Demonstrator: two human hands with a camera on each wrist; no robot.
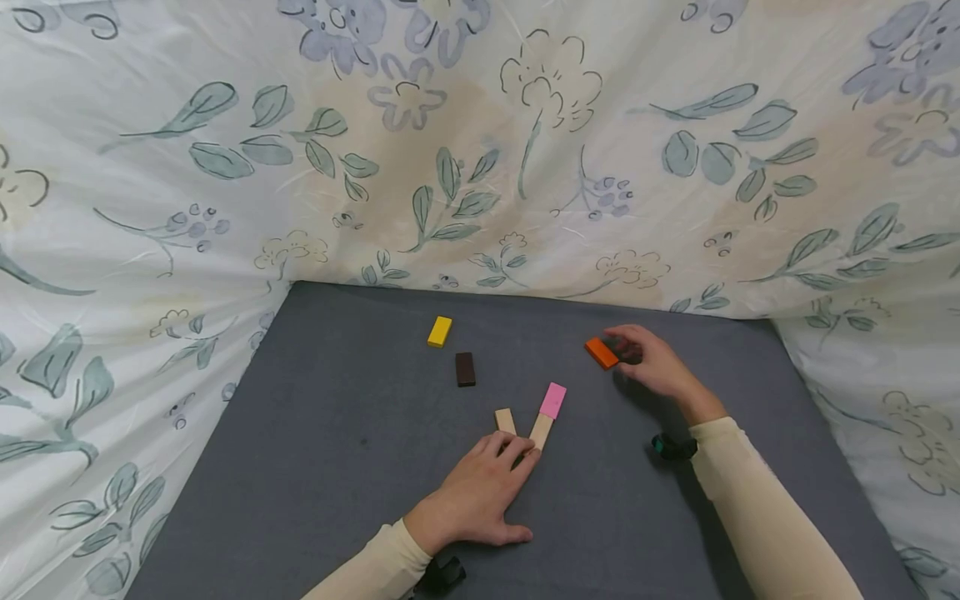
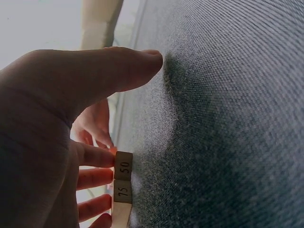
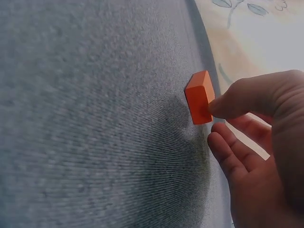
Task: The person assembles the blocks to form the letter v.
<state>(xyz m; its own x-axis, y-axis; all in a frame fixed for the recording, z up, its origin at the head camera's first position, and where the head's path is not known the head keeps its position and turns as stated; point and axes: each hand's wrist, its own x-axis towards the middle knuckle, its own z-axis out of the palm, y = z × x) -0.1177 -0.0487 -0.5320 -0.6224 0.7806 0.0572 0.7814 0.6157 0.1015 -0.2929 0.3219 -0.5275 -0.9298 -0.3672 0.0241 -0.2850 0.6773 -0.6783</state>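
Note:
My left hand (image 1: 483, 487) lies low over the dark grey table, fingertips touching the near ends of two pale wooden blocks, a left one (image 1: 505, 420) and a right one (image 1: 542, 431). These fan apart in a V. A pink block (image 1: 553, 400) continues the right one's line at its far end. In the left wrist view the end faces read 50 (image 2: 124, 166) and 75 (image 2: 122, 191). Farther right, my right hand (image 1: 656, 364) holds an orange block (image 1: 601, 353) by its near end, between thumb and curled fingers. The fingers' contact is partly hidden behind the thumb (image 3: 232, 99).
A yellow block (image 1: 439, 332) lies toward the back of the table (image 1: 315, 450), with a dark brown block (image 1: 465, 369) slightly nearer. Flower-patterned cloth (image 1: 465, 133) rises behind the table and along both sides.

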